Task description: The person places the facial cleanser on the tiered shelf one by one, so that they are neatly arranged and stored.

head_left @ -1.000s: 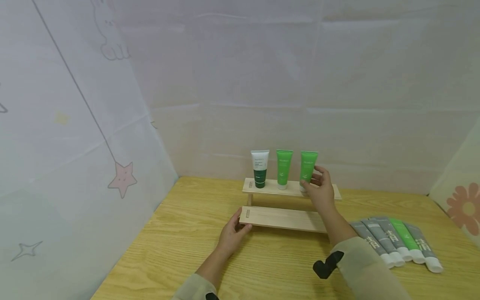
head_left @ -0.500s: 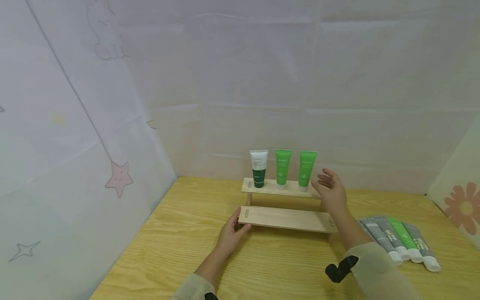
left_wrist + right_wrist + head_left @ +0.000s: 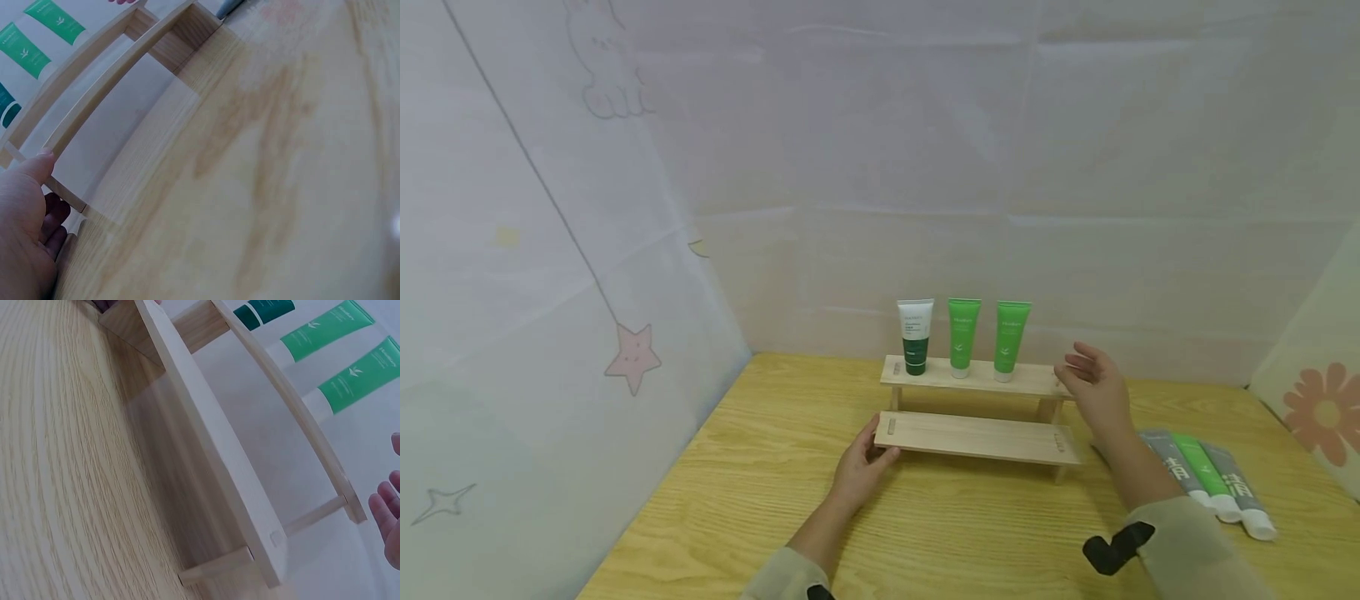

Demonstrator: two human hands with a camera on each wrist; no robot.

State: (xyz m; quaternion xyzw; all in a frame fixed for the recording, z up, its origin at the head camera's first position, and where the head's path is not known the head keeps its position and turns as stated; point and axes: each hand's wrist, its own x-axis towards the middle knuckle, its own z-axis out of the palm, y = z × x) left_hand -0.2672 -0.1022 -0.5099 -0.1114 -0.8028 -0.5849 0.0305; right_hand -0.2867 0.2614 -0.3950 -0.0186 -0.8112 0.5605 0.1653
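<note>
A two-tier wooden display rack (image 3: 977, 437) stands on the table. My left hand (image 3: 859, 473) grips the left end of its lower shelf, thumb on the front edge; in the left wrist view the thumb (image 3: 39, 164) lies against that shelf's end. Upright on the upper shelf are a white and dark green tube (image 3: 916, 337), a green tube (image 3: 963, 337) and a second green tube (image 3: 1012, 340). My right hand (image 3: 1099, 392) hovers by the upper shelf's right end, holding nothing, its fingers loosely bent. In the right wrist view its fingertips (image 3: 386, 503) show beside the shelf end.
At the right of the wooden table (image 3: 760, 500) lie several tubes side by side: grey ones such as the grey tube (image 3: 1236, 483) and one green tube (image 3: 1206, 471), white caps toward me. My right forearm partly covers them. A pale printed cloth (image 3: 850, 167) hangs behind.
My right hand has let go of the right-hand green tube, which stands on the upper shelf, and has moved away to the right. The left hand stays at the rack.
</note>
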